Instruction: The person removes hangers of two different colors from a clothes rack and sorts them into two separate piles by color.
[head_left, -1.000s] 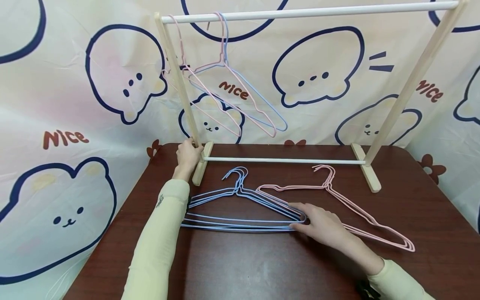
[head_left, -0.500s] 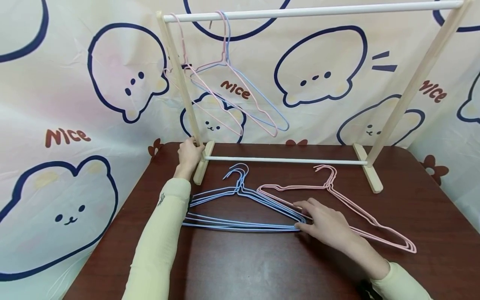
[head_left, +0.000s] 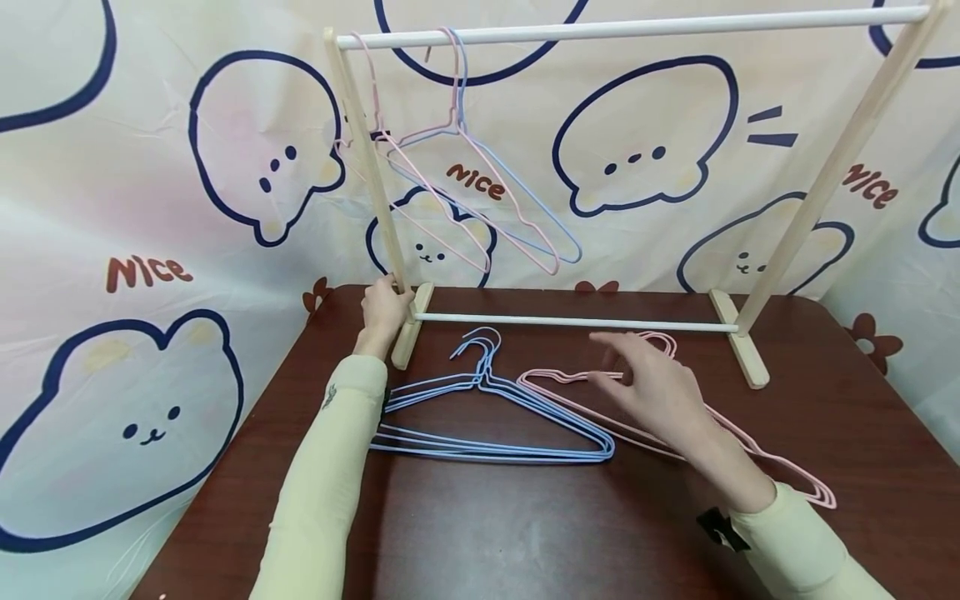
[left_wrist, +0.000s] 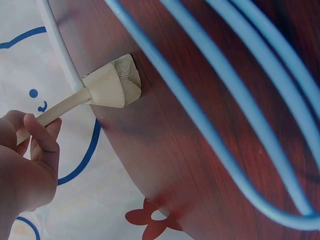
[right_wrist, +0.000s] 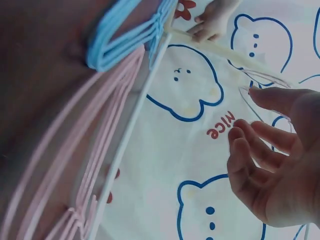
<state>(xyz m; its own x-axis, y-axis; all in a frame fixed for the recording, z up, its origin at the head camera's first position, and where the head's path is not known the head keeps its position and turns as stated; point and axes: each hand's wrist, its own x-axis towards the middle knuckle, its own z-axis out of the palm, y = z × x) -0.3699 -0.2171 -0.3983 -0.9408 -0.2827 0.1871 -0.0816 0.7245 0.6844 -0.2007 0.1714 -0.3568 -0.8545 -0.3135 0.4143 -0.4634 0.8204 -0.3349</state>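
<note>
My left hand grips the lower left post of a wooden clothes rack. The left wrist view also has this hand curled round the post, above its foot. My right hand is raised over the pink hangers with its fingers loosely bent. In the right wrist view, the right hand has nothing between thumb and fingers. A stack of blue hangers lies on the table to its left, partly behind my left sleeve. Pink hangers lie partly hidden under the right arm.
From the white top rod hang two pink hangers and a blue hanger, near the left post. A lower white rod and the right foot stand at the back of the dark table. Patterned cloth surrounds it.
My right hand has left the right corner of the blue hangers and risen toward the rack, over the pink ones. My left hand keeps its grip on the post.
</note>
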